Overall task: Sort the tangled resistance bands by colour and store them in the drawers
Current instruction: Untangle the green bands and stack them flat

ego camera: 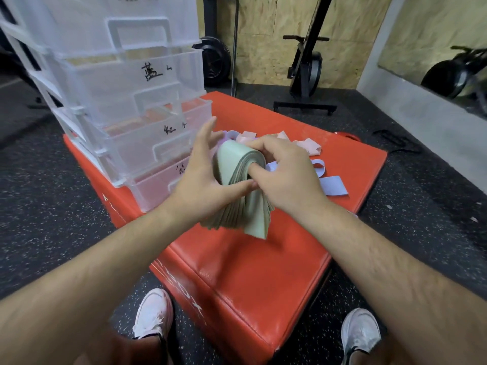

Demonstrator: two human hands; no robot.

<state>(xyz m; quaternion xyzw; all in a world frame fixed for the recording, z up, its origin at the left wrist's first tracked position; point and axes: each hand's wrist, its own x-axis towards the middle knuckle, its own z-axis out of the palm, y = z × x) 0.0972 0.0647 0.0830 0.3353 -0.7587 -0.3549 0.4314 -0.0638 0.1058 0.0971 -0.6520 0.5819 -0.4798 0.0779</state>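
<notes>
Above the middle of the red padded box (263,259), both hands hold a thick bundle of green bands (243,185) folded over into a loop. The right hand (286,172) sits at about three o'clock from the bundle, its fingers (259,147) curled over the folded top and its thumb pushed into the fold, so it is clenched around the bands. The left hand (203,180) is at nine o'clock from the bundle, thumb pressed against the lower side of the stack while the other fingers are spread and raised, apart from it. The loose ends of the green bands fan downward toward six o'clock, hanging just above the red surface.

At twelve o'clock beyond the hands, pink bands (305,146) lie in a loose heap on the box, and at three o'clock lilac-blue bands (332,184) lie flat beside them. At ten o'clock stands a clear plastic drawer unit (110,83) on the box, its drawers pulled partly out in steps and marked with handwritten labels. Two white shoes (152,314) rest on the speckled floor (47,185) at six o'clock.
</notes>
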